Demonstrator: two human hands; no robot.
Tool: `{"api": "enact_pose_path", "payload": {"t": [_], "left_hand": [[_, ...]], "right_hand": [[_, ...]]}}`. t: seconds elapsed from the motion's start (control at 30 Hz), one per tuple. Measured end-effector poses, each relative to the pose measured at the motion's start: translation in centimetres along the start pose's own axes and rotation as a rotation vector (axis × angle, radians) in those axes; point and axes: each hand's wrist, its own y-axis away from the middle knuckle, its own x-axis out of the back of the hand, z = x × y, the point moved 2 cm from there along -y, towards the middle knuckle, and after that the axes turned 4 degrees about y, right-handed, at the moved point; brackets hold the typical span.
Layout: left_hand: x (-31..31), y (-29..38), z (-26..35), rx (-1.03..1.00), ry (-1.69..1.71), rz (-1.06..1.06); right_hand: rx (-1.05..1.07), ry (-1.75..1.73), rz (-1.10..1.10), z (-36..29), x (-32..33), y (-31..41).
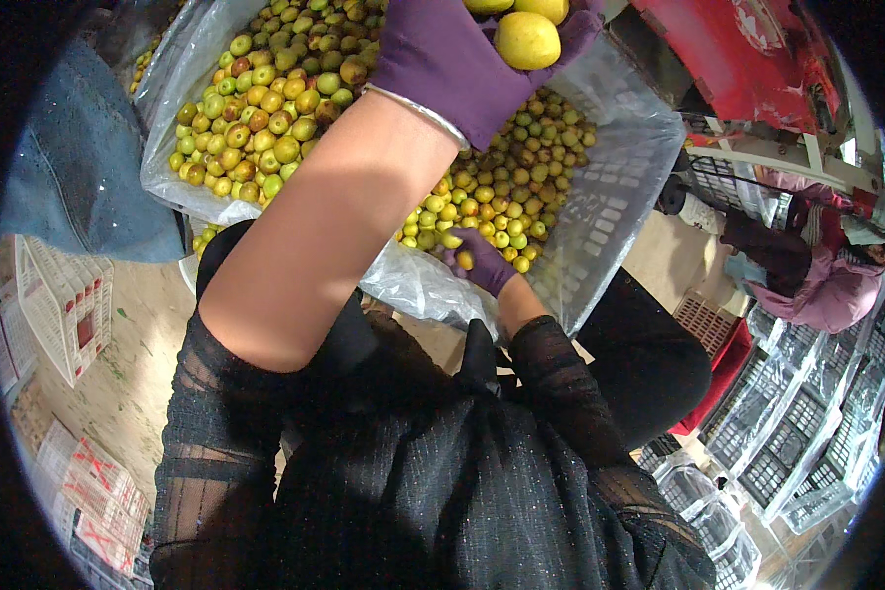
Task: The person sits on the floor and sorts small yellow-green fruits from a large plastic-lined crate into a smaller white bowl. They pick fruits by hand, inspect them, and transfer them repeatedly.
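Observation:
My left hand (457, 70), in a purple glove, is raised over the far side of a plastic-lined crate (597, 221). Several yellow-green jujubes (527, 40) rest in its palm, held by the curled fingers; the top of the hand is cut off by the frame. Lower down, my right hand (487, 265), also gloved in purple, is at the crate's near side with a jujube (464, 259) between its fingers. Loose green, yellow and brown jujubes (273, 133) cover the inside of the crate. My left forearm hides the middle of the heap.
Blue denim cloth (88, 162) hangs at the left, above a white plastic crate (66, 310). A red machine panel (737, 59) stands at upper right. Further right, a person in a pink jacket (833, 287) is near several black plastic-wrapped crates (789, 398).

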Motion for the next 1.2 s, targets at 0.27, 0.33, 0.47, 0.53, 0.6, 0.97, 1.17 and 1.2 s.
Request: {"api": "enact_pose_path", "payload": {"t": [0.27,0.33,0.47,0.53,0.6,0.97,1.17,1.2], "left_hand": [[0.1,-0.2,-0.3,0.003,0.040,0.014],[0.1,-0.3,-0.3,0.022,0.044,0.000],[0.1,-0.2,0.0,0.081,0.063,-0.008],[0.2,-0.3,-0.1,0.075,0.061,0.003],[0.2,-0.3,-0.3,0.048,0.064,0.016],[0.1,-0.4,-0.2,0.089,0.084,0.022],[0.1,-0.3,-0.1,0.067,0.072,-0.007],[0.1,-0.5,-0.5,0.036,0.056,0.000]], "right_hand": [[-0.074,-0.843,-0.163,-2.2,-0.3,2.7],[-0.069,-0.843,-0.153,-2.3,-0.4,2.8],[-0.034,-0.815,-0.178,-2.3,-0.7,2.8],[-0.147,-0.639,-0.161,-0.8,0.2,2.2],[-0.271,-0.377,-0.056,-0.3,0.2,2.2],[-0.356,0.593,0.138,-0.7,-0.5,1.9],[-0.104,0.361,0.232,-1.6,1.7,1.5],[0.044,0.156,0.201,-2.3,2.7,1.3]]}}
